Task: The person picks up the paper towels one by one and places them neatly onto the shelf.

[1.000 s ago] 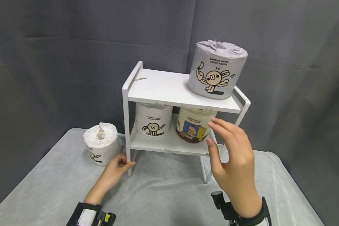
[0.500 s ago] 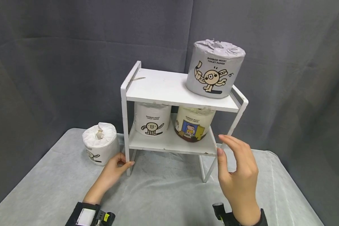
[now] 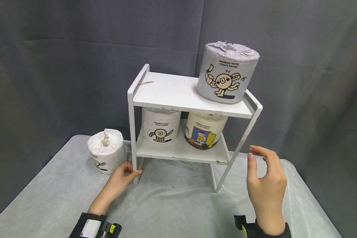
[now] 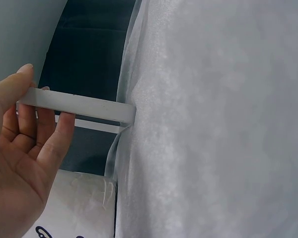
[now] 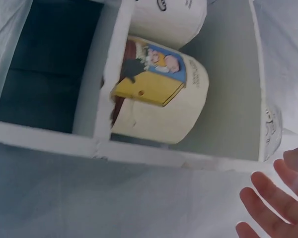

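A white two-tier rack [image 3: 166, 88] stands on the cloth-covered table. My left hand [image 3: 120, 178] pinches its front left leg low down; in the left wrist view the thumb lies over the leg [image 4: 84, 103] and fingers curl beneath. To the right of the rack, my right hand [image 3: 267, 185] is held up with nothing in it, fingers bent and apart from the thumb. On the lower tier sit a white toilet paper roll [image 3: 161, 127] and a cream toilet paper roll [image 3: 205, 130] with a colourful picture. One larger wrapped toilet paper roll [image 3: 227, 74] rests at the top tier's right end.
Another wrapped toilet paper roll [image 3: 106, 151] stands on the table just left of the rack, close beside my left hand. Pale cloth covers the table [image 3: 178, 211]. Grey curtains [image 3: 92, 72] hang behind and at both sides.
My right hand has drawn away from the cream roll, moving right and down past the rack's right side. My left hand keeps its hold on the leg.
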`<act>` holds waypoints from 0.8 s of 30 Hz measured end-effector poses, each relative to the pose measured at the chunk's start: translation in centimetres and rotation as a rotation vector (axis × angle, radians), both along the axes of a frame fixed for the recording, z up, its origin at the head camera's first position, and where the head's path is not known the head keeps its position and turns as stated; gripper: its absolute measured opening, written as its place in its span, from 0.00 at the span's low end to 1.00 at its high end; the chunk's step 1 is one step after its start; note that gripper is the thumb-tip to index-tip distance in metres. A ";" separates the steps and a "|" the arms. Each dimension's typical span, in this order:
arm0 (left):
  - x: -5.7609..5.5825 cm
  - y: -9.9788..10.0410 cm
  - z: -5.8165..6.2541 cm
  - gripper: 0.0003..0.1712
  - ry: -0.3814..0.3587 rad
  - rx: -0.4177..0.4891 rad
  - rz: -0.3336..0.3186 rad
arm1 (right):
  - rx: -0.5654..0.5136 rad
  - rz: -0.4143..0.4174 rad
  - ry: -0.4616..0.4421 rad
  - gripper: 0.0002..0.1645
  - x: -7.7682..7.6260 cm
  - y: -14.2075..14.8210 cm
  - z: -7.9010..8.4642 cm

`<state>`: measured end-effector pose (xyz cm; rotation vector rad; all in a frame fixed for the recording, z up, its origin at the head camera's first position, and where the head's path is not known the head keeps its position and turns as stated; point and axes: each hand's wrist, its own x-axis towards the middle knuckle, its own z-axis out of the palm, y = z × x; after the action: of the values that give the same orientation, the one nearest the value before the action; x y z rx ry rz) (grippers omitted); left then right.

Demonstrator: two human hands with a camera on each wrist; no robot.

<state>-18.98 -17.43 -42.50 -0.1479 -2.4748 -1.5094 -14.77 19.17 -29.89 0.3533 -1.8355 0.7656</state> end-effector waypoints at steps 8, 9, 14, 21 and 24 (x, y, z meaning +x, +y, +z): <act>-0.1 -0.1 -0.2 0.11 0.013 -0.002 -0.004 | -0.007 -0.042 -0.148 0.18 -1.2 0.7 -1.1; -0.1 -0.2 -0.3 0.11 0.013 -0.004 -0.003 | -0.012 -0.042 -0.174 0.19 -1.4 0.7 -1.2; -0.1 -0.1 -0.4 0.11 0.008 -0.020 -0.007 | -0.051 0.000 -0.301 0.28 -2.3 0.3 -2.4; -0.1 -0.2 -0.1 0.10 0.001 -0.051 -0.012 | -0.064 0.057 -0.342 0.29 -3.5 -0.8 -3.9; -0.1 -0.1 0.0 0.10 0.002 -0.061 -0.008 | -0.070 0.063 -0.316 0.28 -3.9 -0.9 -4.2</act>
<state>-19.04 -17.53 -42.50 -0.1700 -2.5224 -1.4367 -18.68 18.30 -34.06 0.2559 -2.0925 0.9707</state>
